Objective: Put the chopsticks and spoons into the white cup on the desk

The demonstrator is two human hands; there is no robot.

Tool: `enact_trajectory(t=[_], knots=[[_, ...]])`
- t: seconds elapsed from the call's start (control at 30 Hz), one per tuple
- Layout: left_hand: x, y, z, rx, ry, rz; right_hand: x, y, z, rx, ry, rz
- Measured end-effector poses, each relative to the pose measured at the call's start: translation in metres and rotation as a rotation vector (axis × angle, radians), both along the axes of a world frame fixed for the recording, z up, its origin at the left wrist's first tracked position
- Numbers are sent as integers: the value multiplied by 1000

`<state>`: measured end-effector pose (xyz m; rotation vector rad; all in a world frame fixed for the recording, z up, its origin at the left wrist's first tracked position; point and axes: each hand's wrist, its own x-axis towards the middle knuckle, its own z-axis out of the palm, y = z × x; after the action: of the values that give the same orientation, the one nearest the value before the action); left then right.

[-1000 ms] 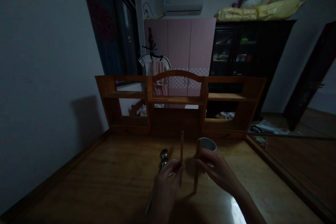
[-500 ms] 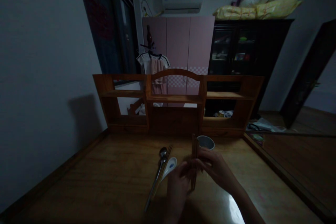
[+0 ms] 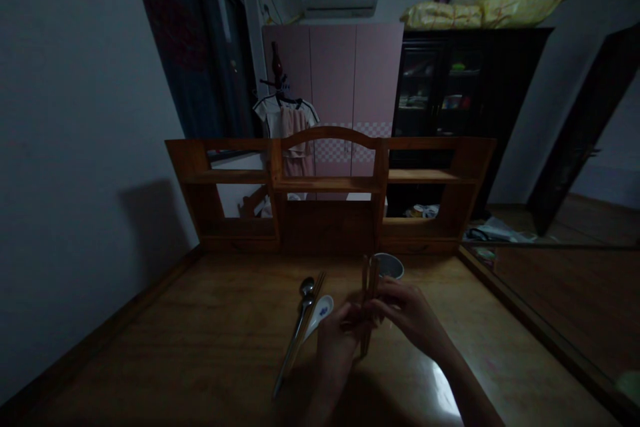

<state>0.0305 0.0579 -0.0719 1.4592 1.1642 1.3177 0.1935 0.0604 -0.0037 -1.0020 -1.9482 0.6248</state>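
Several brown chopsticks (image 3: 367,283) stand nearly upright between my two hands above the desk. My left hand (image 3: 339,337) pinches them from the left, around their middle. From the other side, my right hand (image 3: 403,310) grips them with thumb and fingers. Just behind the right hand is a grey round cup (image 3: 390,266), partly covered by the hand and chopsticks. To the left lie two metal spoons (image 3: 307,293) with long handles, another pair of chopsticks (image 3: 315,300) alongside, and a white ceramic spoon (image 3: 320,310) with a blue mark.
The wooden desk (image 3: 200,320) has a raised edge on the right and meets a white wall on the left. A wooden shelf unit (image 3: 325,185) runs along its back. Light glares off the desk near my right forearm. The room is dim.
The chopsticks' upper ends have spread apart, with a gap now showing between them. Both hands stay together on them. The whole view has shifted slightly.
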Motion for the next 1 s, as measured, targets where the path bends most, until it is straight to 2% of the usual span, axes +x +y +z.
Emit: enact_trajectory(t=[0.17, 0.43, 0.73, 0.87, 1.0], knots=[[1, 3, 1, 89, 33, -11, 1, 0, -1, -54, 72, 28], [1, 0, 1, 108, 146, -7, -4, 2, -11, -116, 165, -33], [0, -2, -1, 191, 257, 67, -10, 1, -3, -100, 162, -32], [1, -13, 11, 163, 232, 21, -10, 2, -5, -129, 174, 5], [0, -15, 21, 49, 214, -60, -9, 2, -2, -98, 120, 44]])
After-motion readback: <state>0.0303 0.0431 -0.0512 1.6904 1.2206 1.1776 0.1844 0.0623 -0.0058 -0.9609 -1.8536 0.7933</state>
